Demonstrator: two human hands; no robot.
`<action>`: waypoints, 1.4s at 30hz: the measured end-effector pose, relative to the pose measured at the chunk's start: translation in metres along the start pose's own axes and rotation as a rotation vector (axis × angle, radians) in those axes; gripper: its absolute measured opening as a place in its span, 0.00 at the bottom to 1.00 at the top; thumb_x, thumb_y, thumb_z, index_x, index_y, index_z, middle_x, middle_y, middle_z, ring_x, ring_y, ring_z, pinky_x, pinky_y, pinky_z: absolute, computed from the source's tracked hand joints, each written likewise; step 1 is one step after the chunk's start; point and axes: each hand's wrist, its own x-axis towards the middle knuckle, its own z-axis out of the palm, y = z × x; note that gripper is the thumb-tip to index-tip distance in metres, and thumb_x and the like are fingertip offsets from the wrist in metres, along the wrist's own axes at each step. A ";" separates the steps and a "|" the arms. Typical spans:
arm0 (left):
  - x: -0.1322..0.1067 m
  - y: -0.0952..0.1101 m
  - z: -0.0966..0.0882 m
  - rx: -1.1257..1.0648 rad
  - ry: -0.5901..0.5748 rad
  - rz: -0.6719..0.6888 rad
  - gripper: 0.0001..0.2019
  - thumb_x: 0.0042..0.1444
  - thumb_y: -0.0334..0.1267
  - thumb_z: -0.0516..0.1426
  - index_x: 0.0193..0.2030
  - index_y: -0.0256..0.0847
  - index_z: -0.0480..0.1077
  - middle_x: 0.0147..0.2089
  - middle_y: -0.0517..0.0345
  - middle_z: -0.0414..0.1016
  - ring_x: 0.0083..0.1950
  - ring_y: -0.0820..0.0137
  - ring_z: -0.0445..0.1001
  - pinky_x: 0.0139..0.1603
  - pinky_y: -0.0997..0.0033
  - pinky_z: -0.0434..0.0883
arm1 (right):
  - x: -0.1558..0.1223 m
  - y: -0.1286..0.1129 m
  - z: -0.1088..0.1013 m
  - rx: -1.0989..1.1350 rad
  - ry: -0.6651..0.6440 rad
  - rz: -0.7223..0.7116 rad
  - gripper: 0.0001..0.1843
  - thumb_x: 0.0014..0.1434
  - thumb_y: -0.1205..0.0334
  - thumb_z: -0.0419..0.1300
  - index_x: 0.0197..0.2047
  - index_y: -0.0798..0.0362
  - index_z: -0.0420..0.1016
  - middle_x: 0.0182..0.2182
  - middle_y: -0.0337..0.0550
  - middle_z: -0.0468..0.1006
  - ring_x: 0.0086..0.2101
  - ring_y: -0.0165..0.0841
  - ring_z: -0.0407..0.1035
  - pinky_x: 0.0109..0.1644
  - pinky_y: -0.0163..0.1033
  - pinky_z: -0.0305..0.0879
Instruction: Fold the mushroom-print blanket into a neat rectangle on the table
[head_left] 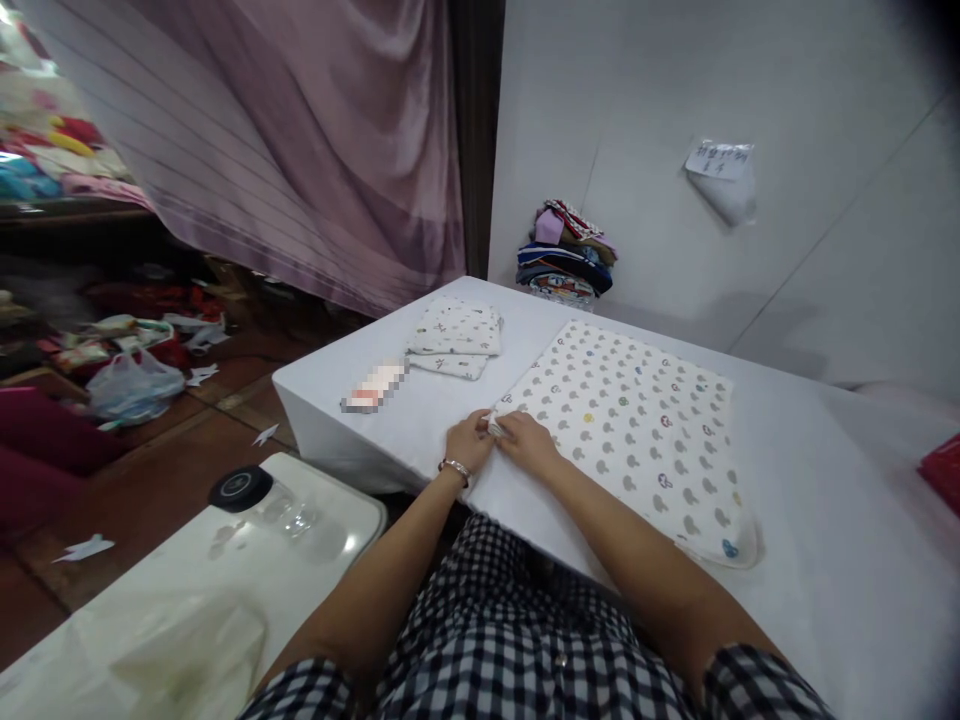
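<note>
A white cloth [637, 420] printed with grey and coloured little shapes lies spread on the white-covered table [442, 430]. My left hand [469, 445] is closed at the cloth's near left corner, wearing a bracelet on the wrist. Right beside it, my right hand [527, 445] pinches the same corner, where the fabric bunches up a little. Farther back on the table sits a folded pile of printed white cloth [454, 335], with a blurred-out flat item [375, 387] next to it.
At my left stands a white side table [172, 560] bearing a clear bottle with a black lid [241, 487]. A stack of folded clothes [566, 255] rises against the wall behind the table. A pink curtain [337, 130] hangs at the back left; bags [135, 385] and scraps lie on the floor.
</note>
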 end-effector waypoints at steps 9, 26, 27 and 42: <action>0.004 -0.002 0.005 -0.047 0.069 -0.048 0.17 0.48 0.30 0.55 0.46 0.42 0.70 0.35 0.59 0.77 0.40 0.67 0.74 0.48 0.65 0.67 | 0.000 0.004 0.006 0.120 0.096 0.052 0.12 0.60 0.67 0.50 0.43 0.51 0.72 0.37 0.42 0.73 0.40 0.32 0.65 0.45 0.36 0.60; 0.002 -0.007 0.007 -0.276 0.121 -0.072 0.13 0.49 0.34 0.55 0.44 0.43 0.67 0.34 0.61 0.76 0.35 0.71 0.74 0.43 0.69 0.70 | -0.001 -0.004 0.011 -0.041 0.027 0.070 0.12 0.61 0.65 0.49 0.43 0.48 0.72 0.39 0.42 0.72 0.42 0.34 0.63 0.41 0.36 0.59; 0.002 -0.006 0.007 -0.288 0.125 -0.073 0.13 0.50 0.36 0.55 0.44 0.42 0.67 0.32 0.62 0.76 0.34 0.71 0.74 0.41 0.69 0.70 | 0.000 -0.005 0.011 -0.047 0.018 0.072 0.11 0.61 0.64 0.49 0.43 0.48 0.72 0.39 0.42 0.72 0.42 0.34 0.63 0.41 0.36 0.59; 0.014 0.001 -0.005 0.197 0.074 -0.060 0.08 0.51 0.38 0.54 0.39 0.43 0.69 0.31 0.58 0.76 0.40 0.63 0.73 0.47 0.62 0.64 | -0.076 0.030 -0.024 -0.047 0.087 -0.048 0.14 0.61 0.64 0.49 0.45 0.50 0.74 0.45 0.47 0.73 0.46 0.38 0.64 0.51 0.45 0.61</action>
